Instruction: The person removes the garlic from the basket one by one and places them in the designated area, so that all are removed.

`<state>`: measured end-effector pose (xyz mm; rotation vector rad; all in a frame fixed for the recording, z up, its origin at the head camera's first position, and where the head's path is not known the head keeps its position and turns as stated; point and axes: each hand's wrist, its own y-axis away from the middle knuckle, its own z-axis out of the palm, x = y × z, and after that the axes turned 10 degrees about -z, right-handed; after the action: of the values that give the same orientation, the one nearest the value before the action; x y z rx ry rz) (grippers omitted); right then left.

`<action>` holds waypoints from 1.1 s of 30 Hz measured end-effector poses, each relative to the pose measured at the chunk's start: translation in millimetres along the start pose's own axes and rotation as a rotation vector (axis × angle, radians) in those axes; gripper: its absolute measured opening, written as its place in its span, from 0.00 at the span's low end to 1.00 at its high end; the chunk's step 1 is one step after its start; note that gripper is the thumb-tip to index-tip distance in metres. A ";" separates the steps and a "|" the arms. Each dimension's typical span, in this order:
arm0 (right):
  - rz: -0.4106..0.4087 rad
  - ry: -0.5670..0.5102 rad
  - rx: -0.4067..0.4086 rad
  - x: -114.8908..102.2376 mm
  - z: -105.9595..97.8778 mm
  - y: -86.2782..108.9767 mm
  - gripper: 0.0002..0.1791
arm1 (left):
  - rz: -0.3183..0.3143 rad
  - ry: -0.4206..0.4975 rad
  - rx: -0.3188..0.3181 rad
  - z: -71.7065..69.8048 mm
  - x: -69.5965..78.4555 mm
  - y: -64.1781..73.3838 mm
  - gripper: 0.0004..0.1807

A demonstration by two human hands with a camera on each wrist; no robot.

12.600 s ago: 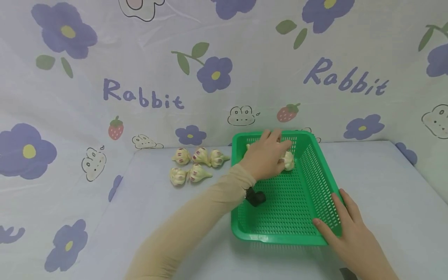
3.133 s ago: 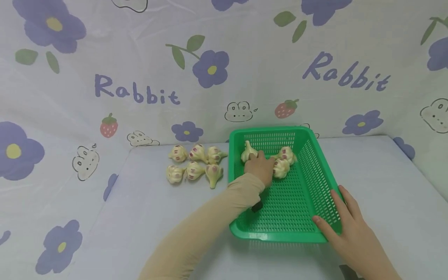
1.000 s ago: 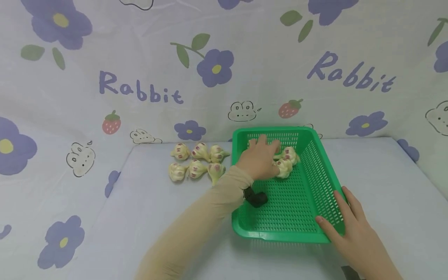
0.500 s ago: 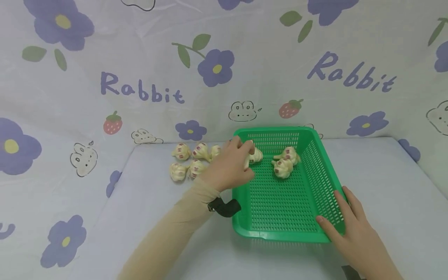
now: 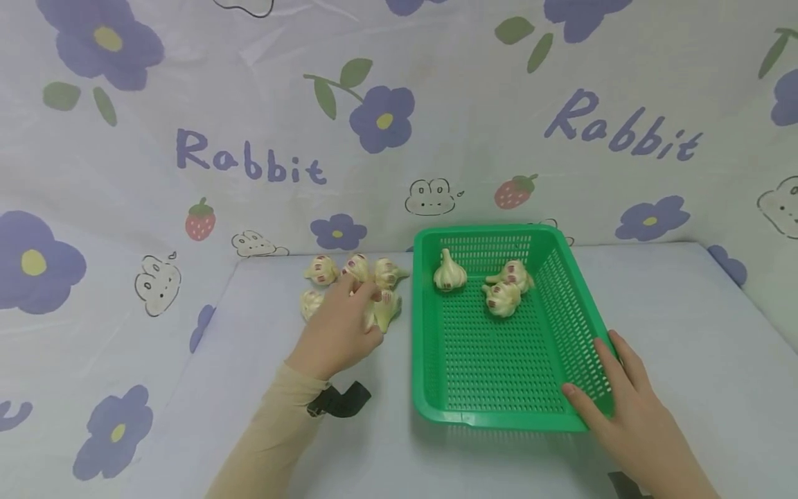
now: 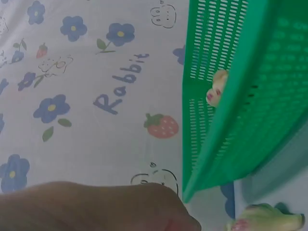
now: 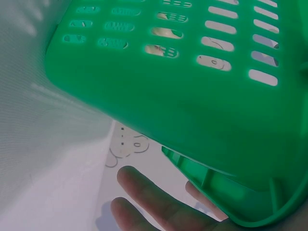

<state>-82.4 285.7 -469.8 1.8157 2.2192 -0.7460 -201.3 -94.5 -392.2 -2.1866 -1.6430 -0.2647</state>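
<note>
In the head view my left hand [image 5: 339, 326] is over the near row of garlic bulbs on the table, left of the green basket [image 5: 517, 419]. Its thumb and fingers pinch a garlic bulb [image 5: 370, 317], mostly hidden by the hand. Beside it lies another bulb [image 5: 388, 305], stem toward me. My right hand [image 5: 639, 409] holds the basket's near right corner, thumb over the rim and fingers along the outer wall [image 7: 144, 96]. Inside the basket, one bulb [image 5: 450, 272] stands stem up at the back left; two more [image 5: 502, 299] lie together at the back right.
Behind the near row, three bulbs [image 5: 355, 267] form the far row; one near-row bulb [image 5: 309, 303] shows left of the hand. A printed cloth [image 5: 430, 159] hangs as a backdrop behind the table [image 5: 206, 430]. A dark strap [image 5: 339, 400] is on the left wrist.
My left hand has lifted a garlic bulb out of the basket and carried it left to the bulbs on the table. Since the earliest frame the table group has grown. The right hand stays put.
</note>
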 end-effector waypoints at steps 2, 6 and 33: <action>-0.001 -0.002 0.001 -0.3 0.1 0.0 0.50 | -0.034 -0.009 0.000 2.9 -11.2 5.3 0.22; 0.003 -0.002 -0.009 -0.5 -0.5 -0.3 0.50 | -0.094 -0.022 -0.009 9.9 -33.1 13.0 0.23; 0.004 -0.013 -0.002 -1.4 -1.5 0.7 0.50 | -0.249 -0.041 -0.127 49.6 -110.1 12.3 0.25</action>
<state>-81.2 285.4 -468.0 1.8085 2.2068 -0.7527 -226.1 -173.5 -481.0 -2.0859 -1.9730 -0.4059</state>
